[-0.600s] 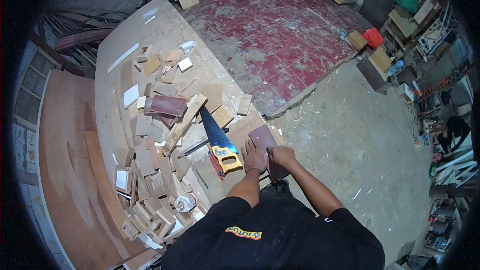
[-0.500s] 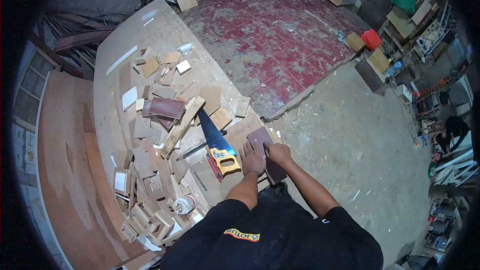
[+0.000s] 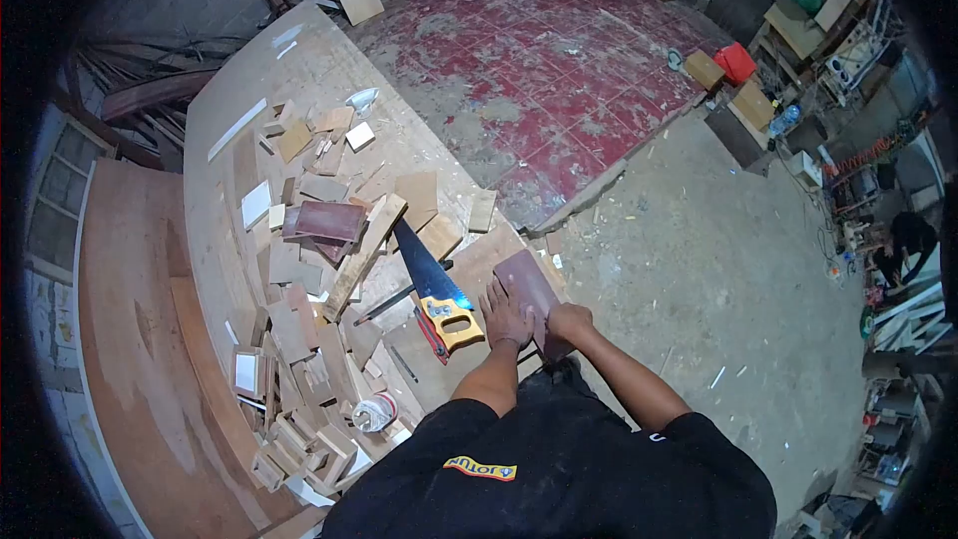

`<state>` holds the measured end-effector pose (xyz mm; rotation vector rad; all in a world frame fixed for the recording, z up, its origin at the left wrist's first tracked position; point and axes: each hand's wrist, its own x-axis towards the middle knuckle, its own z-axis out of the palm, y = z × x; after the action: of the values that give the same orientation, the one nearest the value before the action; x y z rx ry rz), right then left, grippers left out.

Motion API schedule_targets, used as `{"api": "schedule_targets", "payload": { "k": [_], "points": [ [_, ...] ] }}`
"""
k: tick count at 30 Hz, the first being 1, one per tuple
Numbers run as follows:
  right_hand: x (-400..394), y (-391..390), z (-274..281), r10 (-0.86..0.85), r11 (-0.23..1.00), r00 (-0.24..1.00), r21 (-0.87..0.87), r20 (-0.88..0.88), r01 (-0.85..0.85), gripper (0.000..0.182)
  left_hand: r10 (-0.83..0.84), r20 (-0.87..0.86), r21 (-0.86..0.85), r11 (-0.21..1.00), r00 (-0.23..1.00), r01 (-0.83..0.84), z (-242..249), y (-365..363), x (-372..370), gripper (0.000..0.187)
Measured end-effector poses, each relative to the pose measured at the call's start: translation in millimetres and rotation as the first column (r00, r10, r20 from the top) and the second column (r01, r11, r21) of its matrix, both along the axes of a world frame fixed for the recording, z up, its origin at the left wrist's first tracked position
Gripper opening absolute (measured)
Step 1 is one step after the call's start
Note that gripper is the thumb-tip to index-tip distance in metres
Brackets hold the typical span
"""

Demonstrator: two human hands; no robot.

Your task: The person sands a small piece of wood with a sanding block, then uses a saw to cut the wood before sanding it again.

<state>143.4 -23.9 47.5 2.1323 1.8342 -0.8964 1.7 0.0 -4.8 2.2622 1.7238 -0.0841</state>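
Note:
A reddish-brown board (image 3: 527, 281) lies at the workbench's near right edge. My left hand (image 3: 509, 319) rests on its left side, palm down with fingers stretched out. On the board's right side is my right hand (image 3: 569, 324), its fingers curled closed; whatever they hold, if anything, is hidden. Just left of my left hand lies a handsaw (image 3: 431, 274) with a dark blade and yellow handle. A red-handled tool (image 3: 432, 337) shows beside the saw handle. A dark rod (image 3: 384, 305) runs beneath the saw, and a thin dark stick (image 3: 404, 364) lies nearer me.
Wood offcuts (image 3: 289, 314) cover the bench's middle and left, with a long wooden strip (image 3: 364, 258) among them. A white container (image 3: 375, 412) stands near my left arm. Beyond the bench is a red tiled floor (image 3: 539, 90). Another person (image 3: 906, 248) is at the far right.
My right hand has slid along the board toward my body and slightly right. My left hand stays on the board. The view has shifted slightly.

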Motion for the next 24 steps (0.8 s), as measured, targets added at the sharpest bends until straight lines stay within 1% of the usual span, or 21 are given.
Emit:
{"api": "schedule_targets", "payload": {
  "k": [3, 5, 6, 8, 11, 12, 14, 15, 17, 18, 20, 24],
  "points": [
    [2, 20, 12, 0.018, 1.0, 0.999, 0.005, -0.029, -0.017, 0.023, 0.019, 0.015, -0.021, 1.0, 1.0, -0.018, -1, 1, 2, 0.081],
    [-2, 34, 20, -0.003, 0.984, 0.997, 0.176, -0.077, 0.017, 0.025, 0.023, 0.016, 0.014, 1.0, 1.0, -0.023, -3, 1, 2, 0.081],
    [-2, 35, 13, -0.004, 0.984, 0.997, 0.176, -0.078, 0.018, 0.025, 0.023, 0.015, 0.013, 1.0, 1.0, -0.023, -1, 0, 1, 0.081],
    [-1, 38, -10, -0.006, 0.973, 0.997, 0.228, -0.075, 0.023, 0.026, 0.027, 0.068, 0.006, 1.0, 0.997, -0.028, 2, 0, 1, 0.081],
    [8, 14, -20, 0.039, 0.976, 0.993, 0.219, -0.113, -0.013, 0.027, 0.018, 0.051, 0.011, 1.0, 0.999, -0.019, -2, 0, 0, 0.082],
    [9, 7, -15, 0.037, 0.977, 0.993, 0.214, -0.116, -0.011, 0.027, 0.017, 0.048, 0.006, 1.0, 0.999, -0.017, -3, 0, -2, 0.082],
    [13, -6, 1, 0.065, 0.998, 0.996, 0.021, -0.054, -0.064, 0.029, 0.017, 0.063, 0.022, 1.0, 0.998, -0.019, -2, 0, 0, 0.083],
    [14, -7, -3, 0.064, 0.998, 0.997, 0.019, -0.05, -0.063, 0.029, 0.016, 0.067, 0.02, 1.0, 0.998, -0.018, -1, 1, 1, 0.083],
    [15, -9, -12, 0.231, 0.962, 0.973, -0.153, 0.012, -0.227, 0.031, 0.023, 0.049, -0.003, 1.0, 0.999, -0.023, 0, 1, 1, 0.083],
    [14, -8, -9, 0.229, 0.962, 0.973, -0.155, 0.014, -0.224, 0.031, 0.021, 0.051, -0.004, 1.0, 0.998, -0.021, -3, 0, 0, 0.083],
    [8, 3, 5, 0.179, 0.979, 0.98, 0.112, -0.089, -0.169, 0.032, 0.029, 0.07, 0.036, 0.999, 0.997, -0.031, -10, 0, 1, 0.082],
    [-7, 29, -1, 0.176, 0.972, 0.983, 0.165, -0.044, -0.166, 0.037, 0.022, 0.028, 0.043, 0.999, 0.999, -0.024, -5, 0, 2, 0.077]
  ]
}}
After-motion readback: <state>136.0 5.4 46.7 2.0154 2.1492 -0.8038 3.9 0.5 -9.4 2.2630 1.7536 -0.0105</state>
